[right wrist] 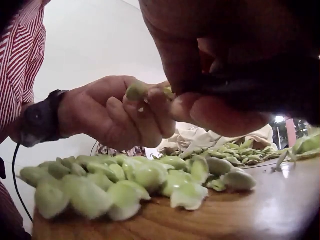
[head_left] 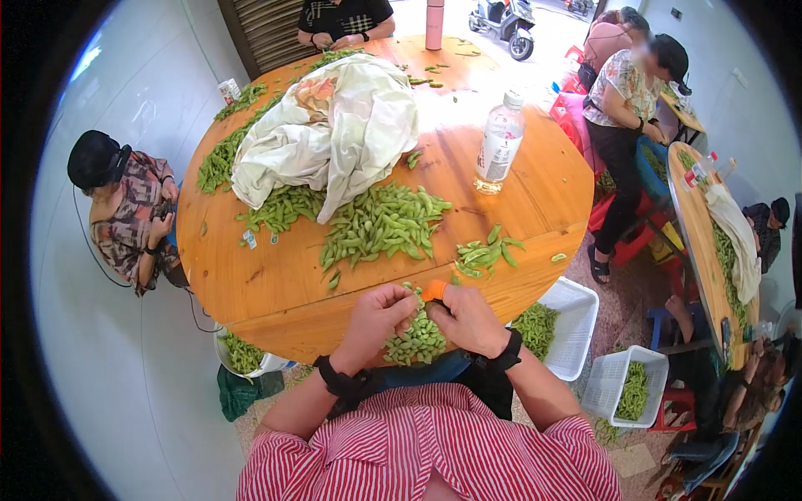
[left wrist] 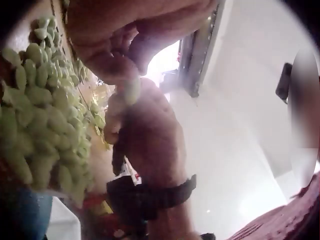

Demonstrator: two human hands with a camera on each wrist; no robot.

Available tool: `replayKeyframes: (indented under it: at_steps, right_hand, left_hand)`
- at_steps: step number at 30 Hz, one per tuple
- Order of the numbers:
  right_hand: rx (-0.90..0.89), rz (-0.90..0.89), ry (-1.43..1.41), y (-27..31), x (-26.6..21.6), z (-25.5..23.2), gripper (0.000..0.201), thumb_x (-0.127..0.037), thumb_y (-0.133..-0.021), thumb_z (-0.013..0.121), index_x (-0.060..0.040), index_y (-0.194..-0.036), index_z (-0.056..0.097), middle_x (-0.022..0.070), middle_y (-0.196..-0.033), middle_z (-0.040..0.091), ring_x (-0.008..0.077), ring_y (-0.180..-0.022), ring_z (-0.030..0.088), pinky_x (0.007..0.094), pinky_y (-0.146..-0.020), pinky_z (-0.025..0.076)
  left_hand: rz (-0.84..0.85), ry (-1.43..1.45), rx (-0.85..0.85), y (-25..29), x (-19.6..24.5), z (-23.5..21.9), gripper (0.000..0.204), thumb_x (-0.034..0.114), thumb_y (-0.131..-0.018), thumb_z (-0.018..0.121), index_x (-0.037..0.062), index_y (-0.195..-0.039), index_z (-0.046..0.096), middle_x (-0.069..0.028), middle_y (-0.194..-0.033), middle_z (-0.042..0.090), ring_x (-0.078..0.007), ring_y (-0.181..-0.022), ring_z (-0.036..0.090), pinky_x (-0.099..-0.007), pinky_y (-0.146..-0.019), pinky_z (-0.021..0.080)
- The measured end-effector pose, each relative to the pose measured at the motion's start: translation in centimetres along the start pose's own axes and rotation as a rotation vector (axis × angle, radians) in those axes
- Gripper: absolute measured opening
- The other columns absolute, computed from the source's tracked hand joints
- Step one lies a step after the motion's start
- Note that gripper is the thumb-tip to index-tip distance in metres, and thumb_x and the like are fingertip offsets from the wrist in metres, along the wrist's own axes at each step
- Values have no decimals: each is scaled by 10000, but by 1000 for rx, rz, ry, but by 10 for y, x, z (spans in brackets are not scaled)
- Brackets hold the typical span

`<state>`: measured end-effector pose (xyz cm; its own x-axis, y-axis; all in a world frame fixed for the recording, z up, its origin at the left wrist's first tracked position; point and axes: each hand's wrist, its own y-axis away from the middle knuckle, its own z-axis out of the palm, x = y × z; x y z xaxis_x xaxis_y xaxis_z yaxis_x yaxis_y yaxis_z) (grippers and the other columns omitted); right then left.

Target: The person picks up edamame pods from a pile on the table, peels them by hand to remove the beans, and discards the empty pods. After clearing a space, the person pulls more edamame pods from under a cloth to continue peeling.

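At the table's near edge, my left hand (head_left: 380, 321) and right hand (head_left: 474, 321) meet, fingertips close together above a heap of shelled green soybeans (head_left: 418, 342). My left thumb and fingers pinch a green soybean pod (right wrist: 136, 91), which also shows at the fingertips in the left wrist view (left wrist: 132, 90). The curled fingers of my right hand grip the pod's other side, partly hidden by the hand itself. An orange finger cover (head_left: 433, 290) is on a right-hand digit. Beyond the hands lies a pile of unshelled pods (head_left: 384, 225), with a smaller cluster (head_left: 484, 253) to its right.
A crumpled pale cloth sack (head_left: 334, 125) covers the table's middle-left. A clear bottle (head_left: 499, 144) stands on the right and a pink flask (head_left: 434, 25) at the far edge. White baskets (head_left: 572, 321) of pods sit below on the right. Other people sit around this table (head_left: 276, 292) and another.
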<state>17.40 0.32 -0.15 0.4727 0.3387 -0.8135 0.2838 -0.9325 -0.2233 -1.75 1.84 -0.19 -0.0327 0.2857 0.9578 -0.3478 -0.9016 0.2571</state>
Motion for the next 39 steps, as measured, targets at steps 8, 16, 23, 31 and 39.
replayKeyframes:
  at_steps: [8,16,23,31,39]
  right_hand:
    - [-76,-27,-99,-6,6,-5,119,-88,-861,592,-22,-960,599,193,-755,602,374,-714,611,396,-607,460]
    - [2,-34,148,-10,14,6,153,-138,-857,634,13,-884,627,225,-706,589,369,-652,606,410,-571,454]
    - [55,137,90,-13,5,-2,270,-209,-858,686,43,-823,596,223,-658,566,346,-572,565,400,-534,437]
    - [119,110,71,-10,15,7,380,-275,-843,701,67,-729,584,264,-658,563,425,-638,590,462,-581,450]
    - [-55,208,-182,-5,-3,6,288,-231,-861,669,50,-818,618,244,-675,579,385,-613,594,422,-561,451]
  left_hand:
    - [-199,340,-135,-5,4,-10,132,151,-958,601,26,-991,625,-24,-801,652,-76,-609,586,-204,-555,489]
    - [69,-135,-18,-13,-7,-7,115,88,-878,647,17,-959,607,19,-773,597,-45,-632,528,-211,-559,434]
    - [318,-611,85,-10,-7,-13,107,81,-851,662,-11,-888,621,30,-742,591,-34,-654,506,-220,-582,427]
    - [114,-280,32,-7,1,-11,122,94,-890,645,1,-963,617,16,-799,611,-58,-678,549,-216,-610,456]
    - [72,99,16,-4,6,-1,163,48,-922,609,-1,-1073,573,-11,-872,619,-82,-699,581,-225,-637,490]
